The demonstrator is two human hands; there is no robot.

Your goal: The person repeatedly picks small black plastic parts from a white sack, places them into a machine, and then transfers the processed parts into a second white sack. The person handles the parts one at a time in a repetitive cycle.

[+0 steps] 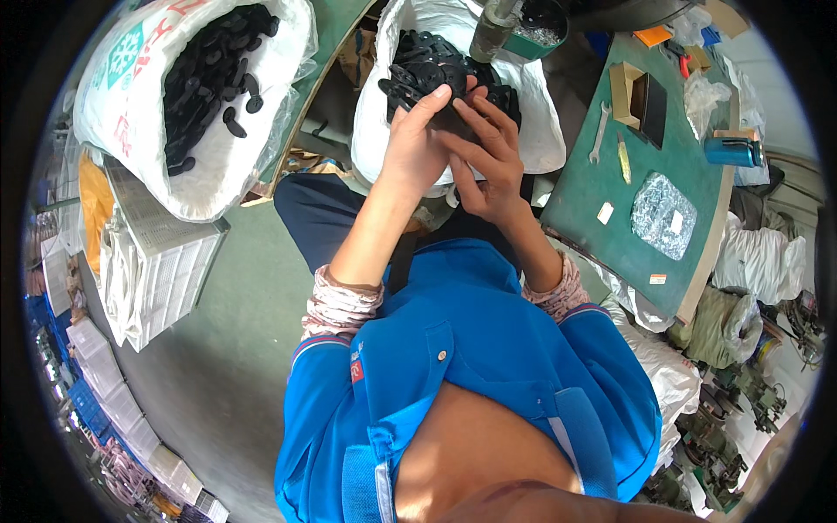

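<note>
My left hand [417, 144] and my right hand [490, 161] meet over an open white sack [370, 131]. A dark piece [458, 125] shows between them, mostly covered by my fingers, and its exact shape is hidden. The left thumb points up along its edge while the right fingers curl against it from the other side. Just beyond my fingertips, the sack holds a heap of small black parts [423, 54] with rounded ends.
A larger white sack [205, 196] of similar black parts leans at the left, above a white crate [170, 279]. The green bench [580, 205] on the right bears a wrench [600, 132], a knife [623, 159], a wrapped bundle [664, 216] and a box [626, 91]. A metal post [493, 33] stands ahead.
</note>
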